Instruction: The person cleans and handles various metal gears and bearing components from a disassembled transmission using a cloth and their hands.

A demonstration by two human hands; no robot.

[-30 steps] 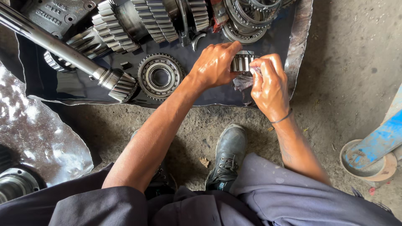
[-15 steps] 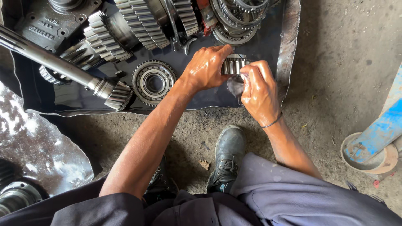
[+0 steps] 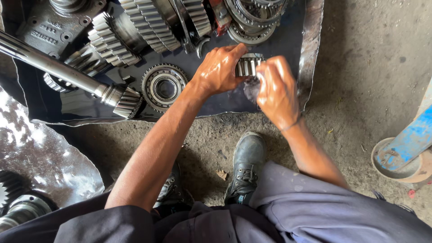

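Observation:
My left hand (image 3: 219, 69) grips a shiny roller bearing (image 3: 248, 65) from its left side, above an oily dark metal tray (image 3: 310, 58). My right hand (image 3: 276, 90) presses a small grey rag (image 3: 250, 88) against the bearing's lower right side, fingers curled over it. Both hands are oily. A flat toothed gear with a bearing in its centre (image 3: 164, 87) lies on the tray just left of my left wrist.
A long splined shaft (image 3: 67, 72) crosses the tray's left part. Gear clusters (image 3: 148, 22) and ring-shaped parts (image 3: 252, 18) fill the tray's far side. A crumpled metal sheet (image 3: 40, 157) lies at lower left. A blue post in a round base (image 3: 405, 153) stands right. My black boots (image 3: 245, 166) rest on dirt.
The hands and bearing sit lower and more central in view as the camera shifted. My right hand has turned over the bearing's side with the rag.

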